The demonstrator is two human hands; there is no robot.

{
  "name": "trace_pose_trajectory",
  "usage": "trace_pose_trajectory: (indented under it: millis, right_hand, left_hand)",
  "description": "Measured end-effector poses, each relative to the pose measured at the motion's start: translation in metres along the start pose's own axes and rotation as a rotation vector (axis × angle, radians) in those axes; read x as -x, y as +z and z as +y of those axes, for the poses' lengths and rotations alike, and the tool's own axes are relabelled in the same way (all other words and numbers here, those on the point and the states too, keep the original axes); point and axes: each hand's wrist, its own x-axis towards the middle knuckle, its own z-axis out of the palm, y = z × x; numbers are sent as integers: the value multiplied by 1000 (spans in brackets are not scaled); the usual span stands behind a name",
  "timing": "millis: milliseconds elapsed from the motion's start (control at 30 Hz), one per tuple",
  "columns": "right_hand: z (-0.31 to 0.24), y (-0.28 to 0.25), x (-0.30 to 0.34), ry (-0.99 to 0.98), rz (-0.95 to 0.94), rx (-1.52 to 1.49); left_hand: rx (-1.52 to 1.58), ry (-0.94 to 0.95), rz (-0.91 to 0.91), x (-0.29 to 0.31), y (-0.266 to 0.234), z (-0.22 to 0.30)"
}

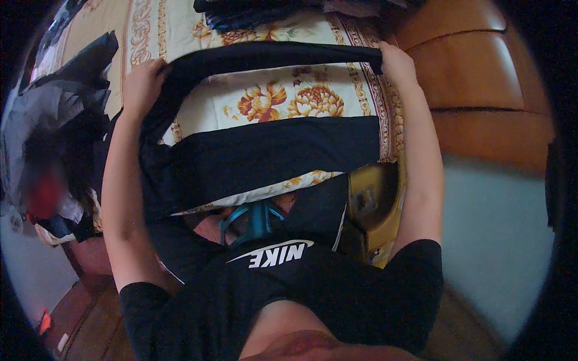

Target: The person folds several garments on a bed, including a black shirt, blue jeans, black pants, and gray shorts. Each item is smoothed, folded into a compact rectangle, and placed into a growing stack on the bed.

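Black trousers (271, 147) lie sideways on a floral cloth (313, 99), joined at the left, with both legs running to the right. Nearest is the person's black short-sleeved shirt (337, 286) with a white print; just past it, beneath the cloth's near edge, sits a teal object (256, 219) whose kind I cannot tell. The near trouser leg spreads broad and fairly flat along that edge. Beyond it shows a strip of flowered cloth, then the far leg, stretched into a narrow band between the two hands. The left hand (144, 84) is closed on the fabric at the band's left; the right hand (398, 66) grasps the leg's end. Grey and dark clothes (54, 111) heap at the left. A brown leather sofa (463, 66) stands at the right. Farthest off, more dark clothes (253, 17) lie on the cloth.
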Motion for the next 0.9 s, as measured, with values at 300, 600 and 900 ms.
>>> trace_pose_trajectory:
  millis: [300, 600, 900]
  right_hand:
    - [48, 70, 19, 76, -147, -901]
    - [57, 111, -9, 430, -231, -1762]
    - [26, 151, -66, 373, 102, -1302]
  left_hand:
    - [677, -190, -263, 36, 6, 1]
    - [1131, -564, -232, -11, 3, -35]
    - [403, -298, -125, -47, 84, -69]
